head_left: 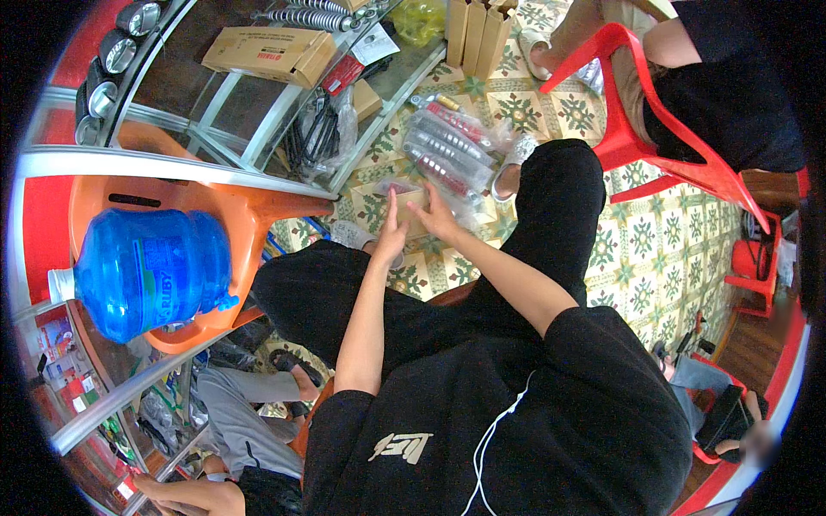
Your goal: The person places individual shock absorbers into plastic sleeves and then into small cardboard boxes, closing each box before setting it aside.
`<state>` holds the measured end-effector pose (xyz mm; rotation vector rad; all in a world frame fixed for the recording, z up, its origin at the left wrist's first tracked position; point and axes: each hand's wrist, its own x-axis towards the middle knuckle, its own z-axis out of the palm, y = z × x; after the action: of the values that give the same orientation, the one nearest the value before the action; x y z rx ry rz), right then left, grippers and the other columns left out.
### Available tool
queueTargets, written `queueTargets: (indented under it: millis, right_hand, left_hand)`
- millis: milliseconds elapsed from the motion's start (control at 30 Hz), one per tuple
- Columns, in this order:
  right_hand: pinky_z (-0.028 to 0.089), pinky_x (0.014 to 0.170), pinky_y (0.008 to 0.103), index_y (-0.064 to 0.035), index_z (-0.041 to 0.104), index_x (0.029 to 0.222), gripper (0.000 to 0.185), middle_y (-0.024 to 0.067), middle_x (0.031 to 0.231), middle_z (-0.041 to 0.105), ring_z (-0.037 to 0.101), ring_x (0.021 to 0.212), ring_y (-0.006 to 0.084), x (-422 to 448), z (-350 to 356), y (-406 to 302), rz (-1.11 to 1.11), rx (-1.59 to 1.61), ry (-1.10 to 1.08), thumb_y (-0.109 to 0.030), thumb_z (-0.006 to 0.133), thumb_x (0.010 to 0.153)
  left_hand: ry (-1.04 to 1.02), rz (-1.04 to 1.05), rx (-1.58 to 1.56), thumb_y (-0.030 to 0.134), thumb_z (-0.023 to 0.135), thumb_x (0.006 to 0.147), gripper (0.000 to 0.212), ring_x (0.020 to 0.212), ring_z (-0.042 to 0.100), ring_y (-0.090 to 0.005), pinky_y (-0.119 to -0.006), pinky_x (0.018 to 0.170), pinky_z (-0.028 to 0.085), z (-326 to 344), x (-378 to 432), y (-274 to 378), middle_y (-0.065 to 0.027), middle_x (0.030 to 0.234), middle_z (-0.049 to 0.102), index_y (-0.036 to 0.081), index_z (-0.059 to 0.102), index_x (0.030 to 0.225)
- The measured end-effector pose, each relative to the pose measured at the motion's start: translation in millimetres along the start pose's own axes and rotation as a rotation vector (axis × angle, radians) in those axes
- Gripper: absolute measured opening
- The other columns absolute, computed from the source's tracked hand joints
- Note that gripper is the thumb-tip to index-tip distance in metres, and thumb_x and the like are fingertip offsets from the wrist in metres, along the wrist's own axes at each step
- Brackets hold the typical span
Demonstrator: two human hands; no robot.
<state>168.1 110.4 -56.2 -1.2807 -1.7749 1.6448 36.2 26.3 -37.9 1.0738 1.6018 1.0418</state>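
Between my two hands stands a narrow brown cardboard box (411,208), with something reddish in clear plastic (397,186) at its far end. My left hand (390,233) is against the box's left side, fingers pointing away from me. My right hand (437,218) touches its right side, thumb and fingers spread around it. Just beyond, on the patterned tile floor (642,235), lie several plastic-wrapped shock absorbers (448,145), some with red springs and some silvery. Whether the reddish item is inside the box or behind it, I cannot tell.
At left, a blue water bottle (155,274) lies on an orange plastic chair (251,200) beside a glass display case (258,169). A Yamaha cardboard box (271,55) rests on the case. Upright cartons (479,35) stand ahead. A person sits on a red chair (645,97) at right; others sit behind.
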Motion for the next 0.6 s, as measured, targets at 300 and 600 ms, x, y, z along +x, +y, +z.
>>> queueTargets:
  millis: [300,600]
  right_hand:
    - [0.044,0.1,0.0506,-0.0088,0.032,0.144,0.11,0.0241,0.137,0.04,0.047,0.125,0.0438,-9.5,-26.5,-11.1,0.229,-0.55,0.289,-0.064,0.081,0.063]
    - [0.047,0.098,0.0467,-0.0101,0.035,0.137,0.101,0.0231,0.131,0.042,0.049,0.121,0.041,-2.0,-55.4,3.6,0.429,-0.563,0.203,-0.045,0.088,0.059]
  left_hand:
    - [0.513,-0.66,-0.526,0.01,0.045,0.096,0.051,0.132,0.046,-0.0239,-0.035,0.108,0.034,-13.5,39.8,-87.6,-0.0139,0.147,0.047,0.005,0.041,0.146]
    - [0.352,-1.064,-0.406,0.046,0.053,0.092,0.057,0.12,0.045,-0.0251,-0.057,0.097,0.034,23.6,70.4,-285.8,-0.0075,0.136,0.052,0.015,0.047,0.139]
